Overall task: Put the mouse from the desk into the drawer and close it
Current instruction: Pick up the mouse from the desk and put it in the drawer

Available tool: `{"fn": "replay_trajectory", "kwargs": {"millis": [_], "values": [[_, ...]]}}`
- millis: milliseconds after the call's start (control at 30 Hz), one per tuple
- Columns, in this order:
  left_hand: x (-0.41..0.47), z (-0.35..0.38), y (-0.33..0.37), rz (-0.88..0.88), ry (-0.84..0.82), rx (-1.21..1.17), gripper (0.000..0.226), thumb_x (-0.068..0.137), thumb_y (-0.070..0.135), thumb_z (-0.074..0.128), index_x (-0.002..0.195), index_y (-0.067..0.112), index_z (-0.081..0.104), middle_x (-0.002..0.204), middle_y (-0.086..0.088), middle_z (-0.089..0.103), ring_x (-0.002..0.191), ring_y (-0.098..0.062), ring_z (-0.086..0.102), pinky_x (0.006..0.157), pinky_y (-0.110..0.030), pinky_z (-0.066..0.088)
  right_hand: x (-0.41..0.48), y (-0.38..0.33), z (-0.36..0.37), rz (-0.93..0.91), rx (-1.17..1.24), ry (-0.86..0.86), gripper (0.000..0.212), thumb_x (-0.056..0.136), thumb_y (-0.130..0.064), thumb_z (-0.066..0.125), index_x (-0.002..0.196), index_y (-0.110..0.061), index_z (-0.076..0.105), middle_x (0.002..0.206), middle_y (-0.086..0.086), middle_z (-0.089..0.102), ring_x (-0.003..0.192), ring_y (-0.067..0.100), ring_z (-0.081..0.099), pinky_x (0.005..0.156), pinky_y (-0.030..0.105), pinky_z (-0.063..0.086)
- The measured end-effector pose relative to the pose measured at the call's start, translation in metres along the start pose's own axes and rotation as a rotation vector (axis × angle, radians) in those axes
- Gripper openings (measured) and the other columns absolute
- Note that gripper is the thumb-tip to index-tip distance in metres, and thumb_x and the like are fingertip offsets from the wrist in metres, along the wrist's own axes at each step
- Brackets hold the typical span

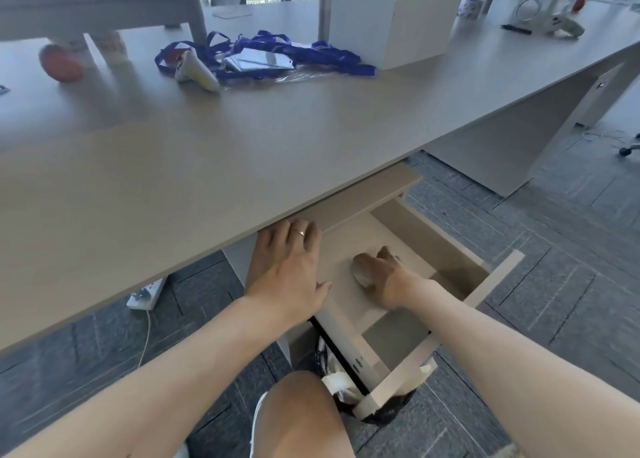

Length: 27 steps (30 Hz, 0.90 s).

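The drawer point(498, 277) under the grey desk point(242, 139) stands pulled far out, its pale inside showing. My right hand point(384, 274) is down inside it, fingers curled over a pale mouse point(362, 273) that rests on the drawer floor; only the mouse's left side shows under the fingers. My left hand point(289, 267) lies flat with fingers spread on the drawer's left side, just below the desk edge, a ring on one finger.
On the desk lie blue lanyards with badges point(263, 56), a white handheld controller point(195, 71), an orange ball point(60, 63) and a white box point(391, 25). A bin with a black bag point(346, 388) stands below the drawer. A power strip point(147, 293) lies on the carpet. My knee point(301, 416) is close.
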<state>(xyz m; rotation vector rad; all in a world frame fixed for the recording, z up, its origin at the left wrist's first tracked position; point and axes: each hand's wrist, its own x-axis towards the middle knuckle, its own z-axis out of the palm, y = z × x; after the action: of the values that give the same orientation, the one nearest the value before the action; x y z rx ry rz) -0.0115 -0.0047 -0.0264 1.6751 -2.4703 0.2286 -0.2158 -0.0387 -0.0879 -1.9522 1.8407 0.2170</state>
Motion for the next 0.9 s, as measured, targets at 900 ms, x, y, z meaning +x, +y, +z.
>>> {"fn": "replay_trajectory", "kwargs": {"millis": [900], "values": [[0.001,0.0,-0.004,0.001,0.0,0.025,0.086,0.078,0.061,0.062,0.147,0.017,0.034,0.145,-0.005,0.044,0.127,-0.025,0.04,0.102,-0.044,0.035,-0.028,0.009,-0.021,-0.002,-0.038,0.033,0.08,0.091,-0.039,0.061,0.157,-0.034,0.015,0.16,0.009,0.019,0.143,0.035,0.027,0.108,0.047,0.038]]}}
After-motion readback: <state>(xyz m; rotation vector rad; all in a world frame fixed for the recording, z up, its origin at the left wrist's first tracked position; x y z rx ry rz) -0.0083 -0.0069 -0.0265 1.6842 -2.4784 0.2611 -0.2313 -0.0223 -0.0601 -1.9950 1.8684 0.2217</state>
